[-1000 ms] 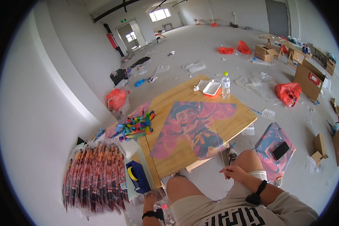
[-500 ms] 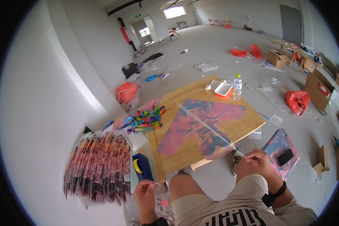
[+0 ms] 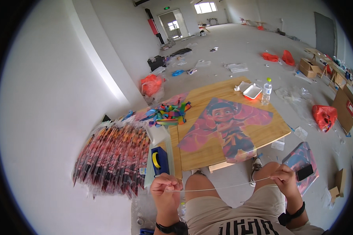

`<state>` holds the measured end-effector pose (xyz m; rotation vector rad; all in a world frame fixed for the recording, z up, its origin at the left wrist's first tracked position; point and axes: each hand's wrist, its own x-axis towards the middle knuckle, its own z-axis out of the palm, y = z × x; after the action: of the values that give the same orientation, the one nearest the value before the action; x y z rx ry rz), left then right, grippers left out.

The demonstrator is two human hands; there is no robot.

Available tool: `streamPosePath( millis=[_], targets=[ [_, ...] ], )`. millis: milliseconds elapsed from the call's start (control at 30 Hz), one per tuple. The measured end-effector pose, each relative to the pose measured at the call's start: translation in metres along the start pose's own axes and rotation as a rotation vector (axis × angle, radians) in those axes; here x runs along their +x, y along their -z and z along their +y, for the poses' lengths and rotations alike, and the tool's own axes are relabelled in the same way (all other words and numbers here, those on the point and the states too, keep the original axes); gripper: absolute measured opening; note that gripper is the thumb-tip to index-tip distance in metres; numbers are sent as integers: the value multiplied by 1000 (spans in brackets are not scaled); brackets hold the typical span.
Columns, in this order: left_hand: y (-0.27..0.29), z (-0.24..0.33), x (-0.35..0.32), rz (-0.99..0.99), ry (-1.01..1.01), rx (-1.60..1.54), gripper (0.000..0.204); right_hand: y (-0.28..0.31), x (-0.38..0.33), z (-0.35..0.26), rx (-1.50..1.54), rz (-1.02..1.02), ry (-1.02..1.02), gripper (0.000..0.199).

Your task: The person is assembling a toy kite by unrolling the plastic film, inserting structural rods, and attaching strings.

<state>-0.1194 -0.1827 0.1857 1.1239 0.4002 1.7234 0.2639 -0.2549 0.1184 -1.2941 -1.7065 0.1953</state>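
A thin pale rod (image 3: 223,187) runs across above my lap, bowed slightly downward. My left hand (image 3: 165,190) pinches it near its left end. At the other end the fingers of my right hand (image 3: 285,178) are closed on it. In front of my knees a kite sail (image 3: 233,129) printed with a cartoon figure in pink and blue lies spread on the wooden table (image 3: 196,160). A blue tape dispenser (image 3: 161,160) with a yellow core stands just beyond my left hand. Near my right hand a black phone (image 3: 304,172) rests on another printed sheet (image 3: 302,154).
On the left lies a stack of plastic-wrapped printed packs (image 3: 111,156). Colourful ribbons (image 3: 170,113) are heaped on the table's left side. A water bottle (image 3: 266,92) and a white-and-red tray (image 3: 252,92) stand at its far edge. Red bags (image 3: 324,117) and cardboard boxes (image 3: 310,68) sit on the floor.
The rod has swung from slanting over the kite sail to lying across my lap. My left hand has come up and taken its left end. The view has shifted.
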Motion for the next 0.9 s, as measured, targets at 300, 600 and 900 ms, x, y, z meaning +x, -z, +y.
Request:
streamPosePath(
  millis=[300, 600, 900],
  targets=[
    [-7, 7, -5, 34, 30, -72, 17, 2, 3, 2, 9, 47, 30, 22],
    [0, 6, -7, 85, 22, -104, 17, 2, -1, 4, -30, 35, 59, 20],
    [14, 15, -8, -62, 31, 39, 15, 12, 0, 5, -50, 26, -11, 25]
  ],
)
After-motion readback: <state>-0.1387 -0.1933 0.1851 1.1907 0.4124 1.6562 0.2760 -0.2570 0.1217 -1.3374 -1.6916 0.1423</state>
